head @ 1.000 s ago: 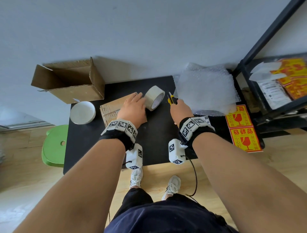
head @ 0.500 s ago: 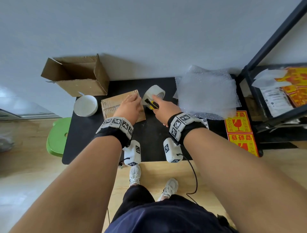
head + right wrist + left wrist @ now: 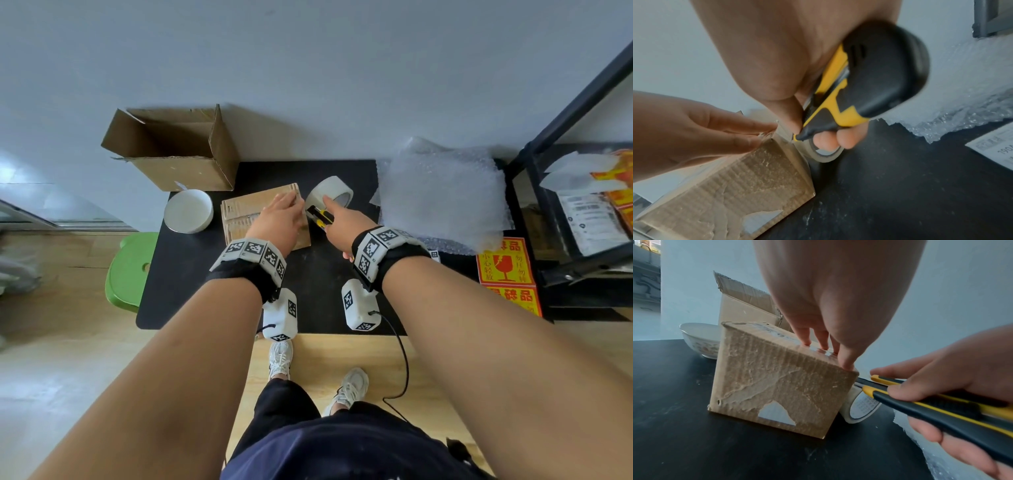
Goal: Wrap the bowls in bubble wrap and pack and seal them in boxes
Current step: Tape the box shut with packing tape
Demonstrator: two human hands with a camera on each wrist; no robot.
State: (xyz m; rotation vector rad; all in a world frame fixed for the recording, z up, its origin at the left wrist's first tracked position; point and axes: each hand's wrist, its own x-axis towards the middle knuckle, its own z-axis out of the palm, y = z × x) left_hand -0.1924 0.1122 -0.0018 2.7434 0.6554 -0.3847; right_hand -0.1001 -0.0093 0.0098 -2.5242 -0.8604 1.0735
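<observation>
Our left hand lies flat, fingers straight, pressing the tape down on the closed box mid-table. Our right hand is curled round the knife, its tip at the box's right edge, where the tape runs to the roll. We should keep the tape taut, cut close to the edge, and steer the blade away from our left fingers. A bare bowl waits at left, bubble wrap far right.
</observation>
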